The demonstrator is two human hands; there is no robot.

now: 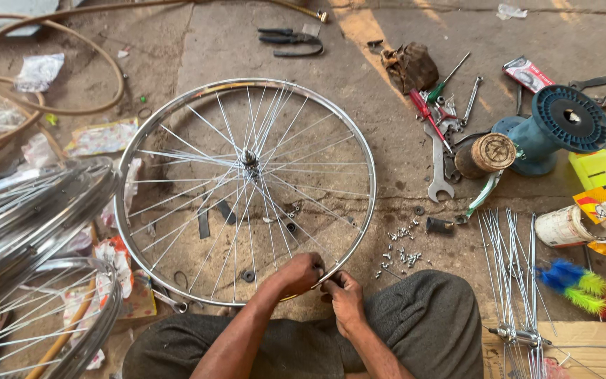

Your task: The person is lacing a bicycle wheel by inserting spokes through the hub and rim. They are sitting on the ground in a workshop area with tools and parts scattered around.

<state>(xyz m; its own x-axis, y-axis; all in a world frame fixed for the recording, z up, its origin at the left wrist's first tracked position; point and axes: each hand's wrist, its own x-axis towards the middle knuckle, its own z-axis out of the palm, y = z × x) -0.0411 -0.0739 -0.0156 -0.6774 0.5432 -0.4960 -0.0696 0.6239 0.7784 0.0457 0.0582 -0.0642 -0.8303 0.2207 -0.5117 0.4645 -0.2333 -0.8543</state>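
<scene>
At the far left of the frame a stack of bare wheel rims [33, 210] leaned in from the edge, and above them, in the upper left, loops of tan rubber tubing [50, 67] curled over the dusty concrete floor [198, 49] among scraps of crumpled wrapper.

The centre left was filled by a spoked bicycle wheel [245, 189] lying flat on the floor, its hub [250, 160] a little above the middle of the picture. At the lower rim of that wheel, near the bottom centre, the left hand [301, 272] was curled into a narrow pinch right on the rim where a spoke meets it (what sat between the fingertips was too small to make out). Just beside it, touching or nearly so, the right hand [345, 295] was also closed in a tight grip against the same stretch of rim; I cannot tell whether it held a tool or only the rim. Both forearms rose from the bottom edge over grey trousers [429, 316].

Above the wheel, at top centre, lay a pair of pliers [290, 41]. Right of the hands a scatter of small spoke nipples [401, 249] dotted the floor. Farther right sat a spanner [440, 168] among screwdrivers, then a blue spool [555, 126], a bundle of loose spokes [513, 267] on cardboard, and a bright feather duster [587, 288] at the lower right.
</scene>
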